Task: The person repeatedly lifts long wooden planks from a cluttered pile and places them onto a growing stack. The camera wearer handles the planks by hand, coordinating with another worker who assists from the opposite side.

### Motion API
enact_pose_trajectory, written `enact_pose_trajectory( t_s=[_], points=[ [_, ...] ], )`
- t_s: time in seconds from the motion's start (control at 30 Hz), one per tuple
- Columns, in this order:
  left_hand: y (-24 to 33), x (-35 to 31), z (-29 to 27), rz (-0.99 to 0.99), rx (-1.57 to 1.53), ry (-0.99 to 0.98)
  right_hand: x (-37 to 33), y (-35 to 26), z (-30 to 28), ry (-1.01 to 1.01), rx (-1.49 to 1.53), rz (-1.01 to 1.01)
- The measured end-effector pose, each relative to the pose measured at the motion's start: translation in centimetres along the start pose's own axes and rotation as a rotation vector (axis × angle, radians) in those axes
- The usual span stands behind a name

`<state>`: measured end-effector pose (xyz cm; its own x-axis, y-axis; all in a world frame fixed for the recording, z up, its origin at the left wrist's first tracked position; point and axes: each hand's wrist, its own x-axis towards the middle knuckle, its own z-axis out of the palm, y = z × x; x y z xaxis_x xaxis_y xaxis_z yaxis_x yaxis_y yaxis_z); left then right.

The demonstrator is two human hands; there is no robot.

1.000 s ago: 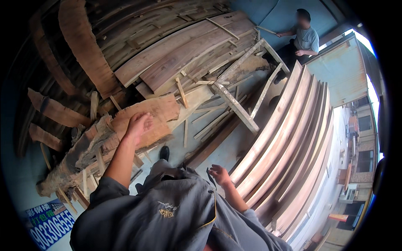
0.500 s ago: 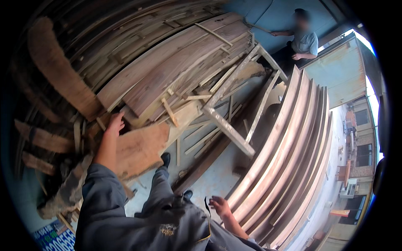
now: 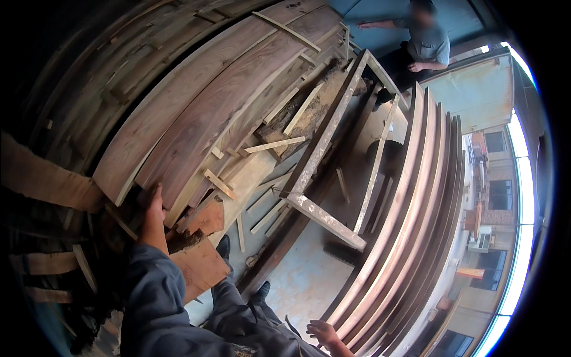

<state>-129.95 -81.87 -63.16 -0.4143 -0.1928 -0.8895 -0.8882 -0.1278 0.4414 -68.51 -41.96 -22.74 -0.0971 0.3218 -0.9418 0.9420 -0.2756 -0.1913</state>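
Observation:
My left hand [image 3: 156,208] is at the near end of a long brown plank [image 3: 217,110], closed on its end, with part of the fingers hidden against the wood. This plank lies on a pile, beside another wide plank [image 3: 178,98]. At the lower middle, my right hand [image 3: 323,332] hangs with loosely spread fingers and holds nothing. It is nearest to the low end of a stack of curved-looking boards [image 3: 395,238], apart from it as far as I can tell.
A co-worker [image 3: 425,44] stands past the piles, one arm stretched toward the planks' far end. A paint-spotted frame [image 3: 324,217] stands between pile and stack. Thin wood strips [image 3: 270,213] and a rough slab [image 3: 199,268] lie near my feet. More timber [image 3: 50,172] is at left.
My left hand has come onto the near end of the brown plank. The view has shifted closer to the pile. The co-worker's arm now reaches out farther, and the stick it held no longer shows.

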Motion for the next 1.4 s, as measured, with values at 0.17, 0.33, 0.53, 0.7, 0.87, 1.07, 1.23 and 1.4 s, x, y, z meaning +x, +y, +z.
enact_pose_trajectory(
  t_s=[0.17,0.33,0.53,0.7,0.87,1.07,1.23,1.4],
  points=[
    [1.6,-1.9,2.2,0.167,-0.041,0.009,0.5,-2.3,1.4,0.024,0.071,-0.014],
    [4.8,-8.2,4.0,0.016,-0.142,0.012,0.7,-3.4,1.4,-0.03,0.018,-0.026],
    [4.4,-5.0,2.6,-0.036,-0.089,0.056,3.1,0.0,0.4,-0.029,0.062,-0.019],
    [3.8,-4.2,2.6,-0.041,-0.064,-0.006,3.8,0.3,-0.1,0.0,0.027,-0.019],
    [3.4,-0.6,0.3,0.032,0.001,-0.103,4.5,-2.2,0.6,-0.014,-0.032,-0.123],
    [5.8,-4.9,2.1,-0.103,-0.084,-0.034,6.4,-1.8,3.2,-0.075,0.143,-0.096],
    [4.9,-7.2,2.7,-0.04,-0.003,-0.022,6.9,-0.4,4.2,-0.091,0.252,-0.077],
    [4.4,-6.3,2.7,-0.058,-0.004,-0.003,7.5,0.7,5.1,-0.102,0.264,-0.035]
  ],
)
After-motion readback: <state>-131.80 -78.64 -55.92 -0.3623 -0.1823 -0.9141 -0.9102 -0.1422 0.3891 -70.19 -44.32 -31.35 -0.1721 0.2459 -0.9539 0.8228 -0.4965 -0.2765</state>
